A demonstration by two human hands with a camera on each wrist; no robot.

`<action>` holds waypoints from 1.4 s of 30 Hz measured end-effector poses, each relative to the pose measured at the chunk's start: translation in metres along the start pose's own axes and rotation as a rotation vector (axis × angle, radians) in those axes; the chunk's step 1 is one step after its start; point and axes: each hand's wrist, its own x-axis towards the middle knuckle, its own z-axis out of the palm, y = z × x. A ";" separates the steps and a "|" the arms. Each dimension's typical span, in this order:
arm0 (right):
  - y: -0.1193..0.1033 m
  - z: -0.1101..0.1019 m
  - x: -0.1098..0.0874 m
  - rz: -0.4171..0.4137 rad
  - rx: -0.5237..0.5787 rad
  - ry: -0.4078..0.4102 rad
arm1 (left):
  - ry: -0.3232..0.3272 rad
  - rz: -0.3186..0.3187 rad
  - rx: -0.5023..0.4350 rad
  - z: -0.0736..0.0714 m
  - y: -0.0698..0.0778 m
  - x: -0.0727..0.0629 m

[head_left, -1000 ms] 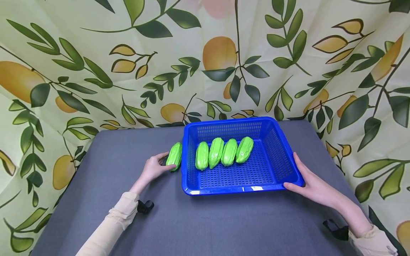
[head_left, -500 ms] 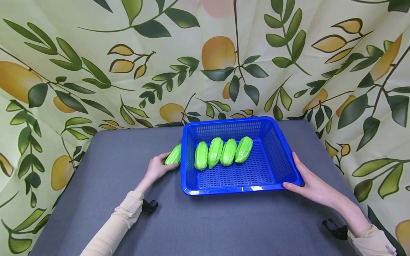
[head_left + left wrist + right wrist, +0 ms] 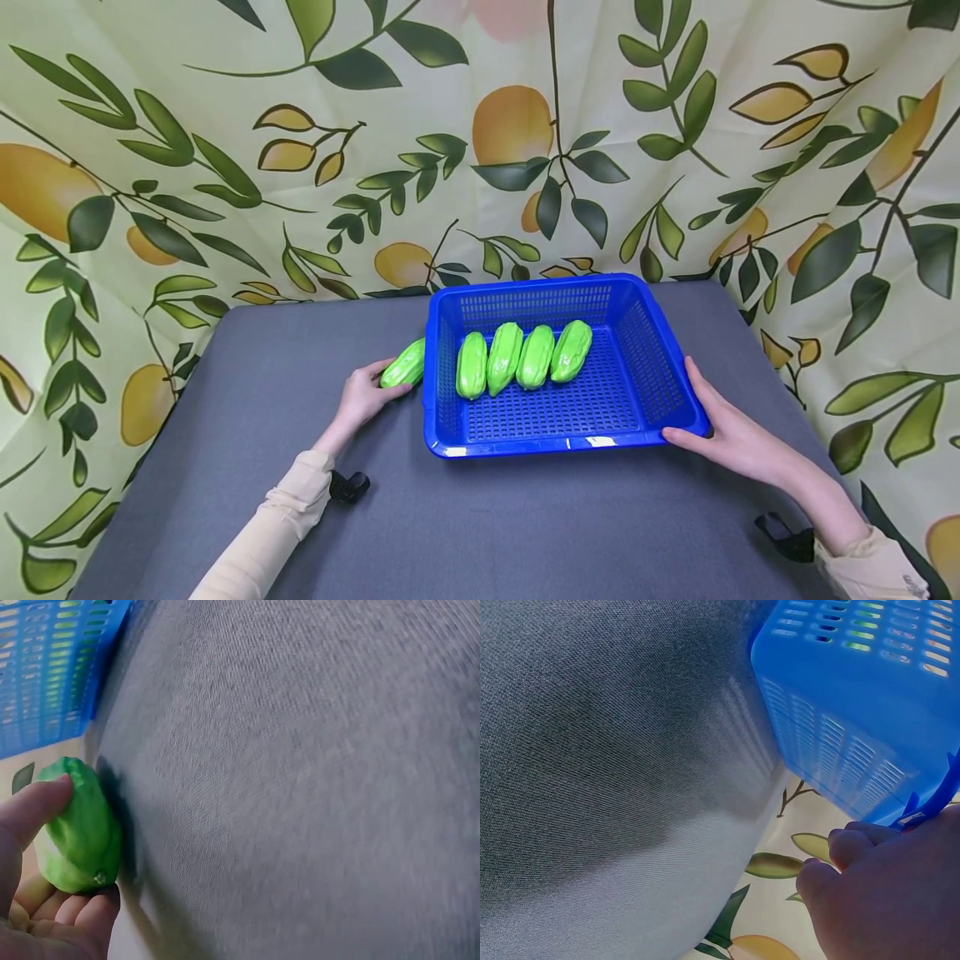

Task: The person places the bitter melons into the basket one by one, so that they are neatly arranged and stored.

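My left hand (image 3: 365,397) holds a bright green, ridged, elongated fruit (image 3: 404,364) between thumb and fingers, just outside the left wall of a blue plastic basket (image 3: 555,442). In the left wrist view, the thumb lies on one side of this green fruit (image 3: 82,832) and the fingers curl under the other, close to the grey cloth. With my right hand (image 3: 738,429) I grip the basket's right rim near its front corner. In the right wrist view, the fingers of my right hand (image 3: 889,885) are at the rim, partly cut off by the frame.
Several similar green fruits (image 3: 535,357) lie side by side in the basket's left and middle part. A grey cloth-covered table (image 3: 525,533) bears everything. Behind it and at the sides hangs a curtain (image 3: 420,192) printed with leaves and fruit.
The green fruit in my left hand has turned from nearly upright to a slant, its far end leaning toward the basket. The basket and right hand stay about where they were.
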 end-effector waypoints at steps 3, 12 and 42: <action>0.000 0.000 0.000 -0.002 0.003 -0.002 | 0.015 -0.019 0.007 -0.007 -0.002 -0.001; -0.002 -0.001 -0.001 0.004 0.009 -0.004 | 0.068 -0.061 -0.035 -0.040 0.000 -0.001; -0.001 -0.001 -0.002 0.006 0.004 -0.002 | 0.093 0.089 -0.215 -0.057 0.094 0.015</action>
